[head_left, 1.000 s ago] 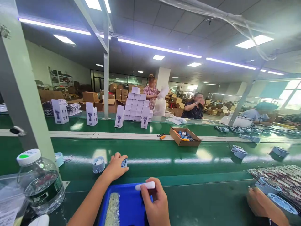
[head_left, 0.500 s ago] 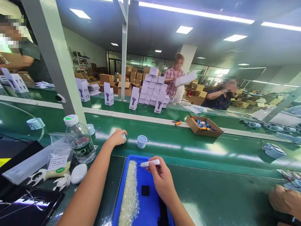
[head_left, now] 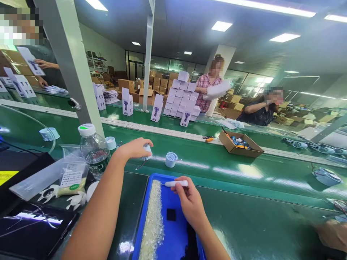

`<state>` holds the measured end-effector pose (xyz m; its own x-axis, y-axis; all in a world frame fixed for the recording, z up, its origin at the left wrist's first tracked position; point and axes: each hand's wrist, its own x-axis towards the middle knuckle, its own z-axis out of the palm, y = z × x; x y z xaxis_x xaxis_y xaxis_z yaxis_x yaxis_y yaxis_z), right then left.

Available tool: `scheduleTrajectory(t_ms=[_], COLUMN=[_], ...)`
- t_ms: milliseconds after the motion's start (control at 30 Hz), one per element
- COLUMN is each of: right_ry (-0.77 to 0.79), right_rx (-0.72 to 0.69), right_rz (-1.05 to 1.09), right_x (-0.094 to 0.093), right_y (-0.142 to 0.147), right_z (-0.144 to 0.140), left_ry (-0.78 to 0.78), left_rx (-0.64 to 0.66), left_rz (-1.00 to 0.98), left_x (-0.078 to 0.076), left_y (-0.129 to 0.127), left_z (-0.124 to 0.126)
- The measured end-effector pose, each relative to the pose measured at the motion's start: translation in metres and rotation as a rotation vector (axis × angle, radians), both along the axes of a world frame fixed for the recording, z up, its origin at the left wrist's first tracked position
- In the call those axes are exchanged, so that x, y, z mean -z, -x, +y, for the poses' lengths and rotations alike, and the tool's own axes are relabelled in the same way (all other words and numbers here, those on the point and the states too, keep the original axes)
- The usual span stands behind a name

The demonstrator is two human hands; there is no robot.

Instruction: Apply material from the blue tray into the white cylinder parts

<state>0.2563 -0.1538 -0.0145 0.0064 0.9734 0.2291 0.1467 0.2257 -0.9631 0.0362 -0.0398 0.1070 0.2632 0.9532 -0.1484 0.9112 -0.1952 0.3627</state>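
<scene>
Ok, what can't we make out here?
All in the head view:
Light-blue part: partly hidden by the left hand.
White tool in the right hand: tip too small to tell if it touches the clear pieces.
Blue tray: near end cut off by the bottom edge.
Co-worker's hand: blurred, cut off by the right edge.
Bag label: print too small to read.

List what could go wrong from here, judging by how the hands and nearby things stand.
The wire trailing below the light-blue part in the left hand might snag. The white-handled tool in the right hand points at small loose pieces in the blue tray; a jolt could scatter them. The bottle appears close beside the left forearm, so a sideways swing might knock it over.
</scene>
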Motion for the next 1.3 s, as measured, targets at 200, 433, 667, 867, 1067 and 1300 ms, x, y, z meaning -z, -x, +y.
scheduleTrajectory(t_ms=[200, 433, 667, 867, 1067, 1300], right_ry=[0.027, -0.070, -0.119, -0.106, -0.132, -0.248], right_rx=[0.003, 0.164, 0.284, 0.232, 0.169, 0.057], right_rz=[-0.010, -0.216, -0.256, -0.282, -0.294, -0.337], right_x=[0.000, -0.012, -0.019, -0.014, -0.008, -0.009], right_y=[0.001, -0.012, -0.028, -0.025, -0.018, -0.013], right_z=[-0.001, -0.002, -0.002, 0.002, 0.002, -0.010], left_ry=[-0.020, -0.079, -0.096, -0.164, -0.093, 0.094], left_rx=[-0.015, -0.014, -0.038, -0.116, -0.130, -0.167], left_rz=[-0.043, -0.248, -0.395, -0.483, -0.828, -1.301], left_x=[-0.004, -0.006, -0.012, -0.011, -0.002, 0.006], left_y=[0.000, -0.002, -0.009, -0.015, -0.028, -0.051], left_z=[-0.004, -0.006, -0.011, -0.010, -0.005, 0.000])
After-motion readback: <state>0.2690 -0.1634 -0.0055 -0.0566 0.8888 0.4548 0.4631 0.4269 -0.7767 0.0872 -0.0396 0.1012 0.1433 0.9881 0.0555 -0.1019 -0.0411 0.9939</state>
